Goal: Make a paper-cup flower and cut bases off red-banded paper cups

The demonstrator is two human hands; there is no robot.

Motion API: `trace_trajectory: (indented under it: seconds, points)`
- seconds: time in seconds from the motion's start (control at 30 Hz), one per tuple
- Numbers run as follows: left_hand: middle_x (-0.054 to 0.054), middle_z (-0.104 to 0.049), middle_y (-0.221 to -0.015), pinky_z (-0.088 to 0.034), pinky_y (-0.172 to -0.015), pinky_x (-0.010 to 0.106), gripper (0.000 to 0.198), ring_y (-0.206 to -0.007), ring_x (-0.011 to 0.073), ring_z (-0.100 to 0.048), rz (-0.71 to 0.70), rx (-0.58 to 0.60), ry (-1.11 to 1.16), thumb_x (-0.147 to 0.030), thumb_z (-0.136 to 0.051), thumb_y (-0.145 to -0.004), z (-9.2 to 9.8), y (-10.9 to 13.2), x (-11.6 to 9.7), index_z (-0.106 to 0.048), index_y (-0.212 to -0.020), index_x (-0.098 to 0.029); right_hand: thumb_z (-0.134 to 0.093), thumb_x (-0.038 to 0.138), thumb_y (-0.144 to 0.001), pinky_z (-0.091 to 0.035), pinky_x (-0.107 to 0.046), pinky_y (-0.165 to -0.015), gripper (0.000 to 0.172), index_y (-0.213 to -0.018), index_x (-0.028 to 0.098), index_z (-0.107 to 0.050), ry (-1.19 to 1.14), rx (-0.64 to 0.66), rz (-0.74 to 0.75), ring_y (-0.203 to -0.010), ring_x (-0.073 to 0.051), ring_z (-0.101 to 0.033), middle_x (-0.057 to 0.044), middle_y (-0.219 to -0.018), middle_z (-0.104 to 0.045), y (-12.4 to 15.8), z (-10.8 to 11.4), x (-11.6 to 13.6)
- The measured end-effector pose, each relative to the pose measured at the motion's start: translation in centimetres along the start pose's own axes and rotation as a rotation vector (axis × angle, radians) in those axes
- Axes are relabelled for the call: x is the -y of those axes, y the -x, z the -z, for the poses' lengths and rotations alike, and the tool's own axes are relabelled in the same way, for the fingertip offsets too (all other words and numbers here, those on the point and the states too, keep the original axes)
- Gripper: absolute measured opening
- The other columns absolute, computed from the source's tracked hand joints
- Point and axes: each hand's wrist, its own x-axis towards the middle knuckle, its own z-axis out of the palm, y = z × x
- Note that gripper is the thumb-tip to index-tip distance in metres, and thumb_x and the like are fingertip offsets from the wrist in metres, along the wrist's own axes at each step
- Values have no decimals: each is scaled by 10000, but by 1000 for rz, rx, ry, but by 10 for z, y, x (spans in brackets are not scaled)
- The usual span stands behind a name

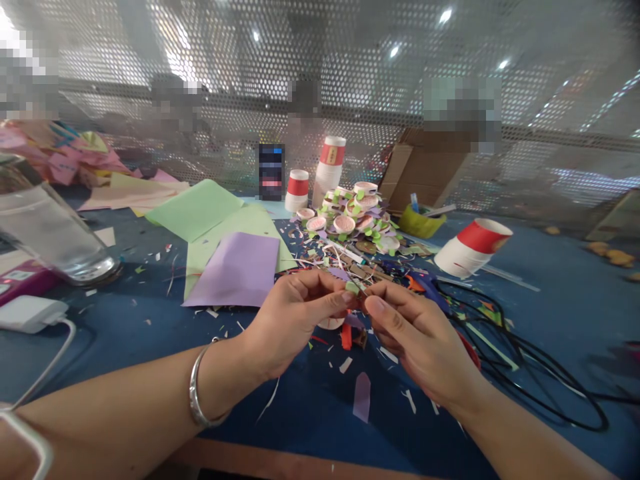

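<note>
My left hand (285, 320), a silver bangle on its wrist, pinches a small green paper piece (352, 287) in front of me. A purple paper piece (340, 273) shows just above the fingertips. Close against it, my right hand (417, 333) is closed in a pinch. A thin dark line runs between the two sets of fingertips, too fine to identify. Below the left fingers, a white round object (331, 323) is mostly hidden. A loose purple paper strip (362, 397) lies on the blue table between my forearms.
Purple (240, 267) and green paper sheets (200, 210) lie left of centre. Behind my hands rises a heap of decorated cup pieces (345, 223), beside stacked paper cups (327, 177). A glass of water (55, 227) stands left; a tilted paper cup (473, 247) and black cable (530, 367) lie right.
</note>
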Motion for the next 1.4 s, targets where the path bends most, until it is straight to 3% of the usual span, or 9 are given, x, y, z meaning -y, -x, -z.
trace_trajectory:
  seconds: [0.33,1.17,1.4]
  points:
    - [3,-696,-701,-497,-637,188,172,-645,74,-636,1,12,-18,-187,-816,-804,1,0,0,-661,-763,-124,-631,499,-990,-162,-232,-436,294,-927,213,-648,27,9,12,-511,-66,-195,87,-625,-318,2,2,1]
    - [-2,-725,-720,-548,-703,196,211,-688,88,-703,51,93,136,-164,-845,-768,0,-1,1,-638,-732,-135,-607,517,-1001,-152,-213,-432,325,-897,209,-596,-11,39,-18,-511,-60,-185,94,-630,-274,2,0,1]
    - [0,-718,-714,-532,-697,195,195,-700,91,-702,56,108,129,-152,-813,-794,0,1,-1,-628,-733,-138,-598,526,-1000,-153,-220,-431,392,-779,210,-524,18,-2,-2,-503,-66,-192,91,-606,-273,2,0,0]
